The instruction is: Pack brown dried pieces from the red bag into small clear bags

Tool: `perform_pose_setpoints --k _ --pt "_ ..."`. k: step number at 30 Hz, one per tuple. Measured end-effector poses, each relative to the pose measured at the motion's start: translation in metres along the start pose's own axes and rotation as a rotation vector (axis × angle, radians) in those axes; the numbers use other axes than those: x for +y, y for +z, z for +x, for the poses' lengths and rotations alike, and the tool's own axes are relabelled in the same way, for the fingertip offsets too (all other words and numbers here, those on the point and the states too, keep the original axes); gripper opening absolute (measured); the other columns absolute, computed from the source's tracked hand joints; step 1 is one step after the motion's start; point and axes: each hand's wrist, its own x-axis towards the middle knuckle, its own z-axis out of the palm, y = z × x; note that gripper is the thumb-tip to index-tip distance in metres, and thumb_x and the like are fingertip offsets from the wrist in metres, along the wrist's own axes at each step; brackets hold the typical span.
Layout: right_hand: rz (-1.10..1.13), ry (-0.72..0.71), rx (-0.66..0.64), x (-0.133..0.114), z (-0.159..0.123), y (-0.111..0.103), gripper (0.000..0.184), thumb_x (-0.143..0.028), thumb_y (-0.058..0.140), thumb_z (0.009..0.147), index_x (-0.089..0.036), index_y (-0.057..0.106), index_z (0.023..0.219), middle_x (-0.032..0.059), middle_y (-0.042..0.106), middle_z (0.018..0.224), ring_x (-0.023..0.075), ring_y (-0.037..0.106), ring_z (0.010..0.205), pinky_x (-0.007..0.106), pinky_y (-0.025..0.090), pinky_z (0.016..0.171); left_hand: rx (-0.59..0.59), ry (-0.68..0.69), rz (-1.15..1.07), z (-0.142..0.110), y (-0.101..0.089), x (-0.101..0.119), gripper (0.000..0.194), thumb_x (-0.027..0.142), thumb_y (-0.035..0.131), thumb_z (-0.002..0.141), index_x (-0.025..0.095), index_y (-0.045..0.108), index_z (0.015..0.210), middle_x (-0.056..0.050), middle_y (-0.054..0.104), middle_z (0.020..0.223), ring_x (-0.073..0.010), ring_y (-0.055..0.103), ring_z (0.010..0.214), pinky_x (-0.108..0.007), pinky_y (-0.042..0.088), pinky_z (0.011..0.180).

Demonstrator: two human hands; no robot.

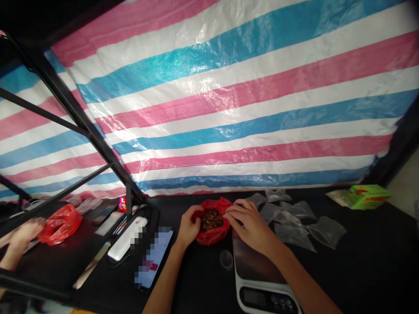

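Bench log, viewed remotely from the head camera. My left hand [189, 226] grips the rolled rim of a red plastic bag [213, 235], its fingers closed narrow on the plastic. The right hand [249, 227] lies across the opposite rim, fingers together and touching it; I cannot tell whether they pinch. The bag sits on the black bench [360, 266], just beside the far end of a digital kitchen scale [255, 279], with brown dried pieces [211, 219] showing in its mouth. The folded rim seems meant to keep the contents open to the fingers, and the scale's position keeps it within short reach. Clear resealable bags [294, 224] lie spread to the right, probably laid out for easy picking. A white power bank [126, 239] and a phone [153, 257] rest to the left. Farther left, another person's hand [22, 233] is near a second red bag [60, 224].
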Motion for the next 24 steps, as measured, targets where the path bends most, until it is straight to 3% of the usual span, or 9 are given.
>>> perform_pose_setpoints --k 7,11,17,24 --pt "-0.119 -0.012 0.028 0.01 -0.004 -0.003 0.022 -0.027 0.053 0.106 -0.029 0.076 0.108 0.0039 0.079 0.112 0.0288 0.06 0.116 0.048 0.045 0.101 0.026 0.114 0.002 0.003 -0.004 0.005 0.048 -0.007 0.04 0.07 0.022 0.068 0.096 -0.005 0.072 0.107 -0.0213 0.069 0.106 -0.04 0.054 0.099" --pt "-0.167 -0.014 0.009 0.017 -0.007 -0.001 0.021 -0.03 0.054 0.106 -0.029 0.075 0.111 0.0041 0.078 0.114 0.0286 0.061 0.117 0.048 0.045 0.102 0.086 0.164 0.161 0.002 -0.006 0.017 0.047 -0.009 0.043 0.068 0.022 0.068 0.092 -0.005 0.072 0.103 -0.0242 0.067 0.104 -0.044 0.052 0.095" --pt "-0.202 0.017 0.002 0.037 -0.009 0.003 0.021 -0.031 0.056 0.106 -0.029 0.076 0.107 0.0037 0.079 0.11 0.0275 0.066 0.11 0.047 0.049 0.1 0.016 0.193 0.212 -0.001 -0.003 0.034 0.033 -0.006 0.05 0.08 0.022 0.066 0.089 -0.004 0.071 0.094 -0.0253 0.063 0.099 -0.045 0.048 0.092" --pt "-0.17 0.003 0.071 0.036 -0.007 0.005 0.022 -0.03 0.055 0.105 -0.027 0.076 0.1 0.0048 0.079 0.102 0.0265 0.069 0.101 0.045 0.052 0.094 0.033 0.226 0.216 -0.007 -0.001 0.027 0.031 -0.005 0.053 0.082 0.022 0.068 0.087 -0.003 0.07 0.089 -0.0229 0.063 0.093 -0.04 0.047 0.088"
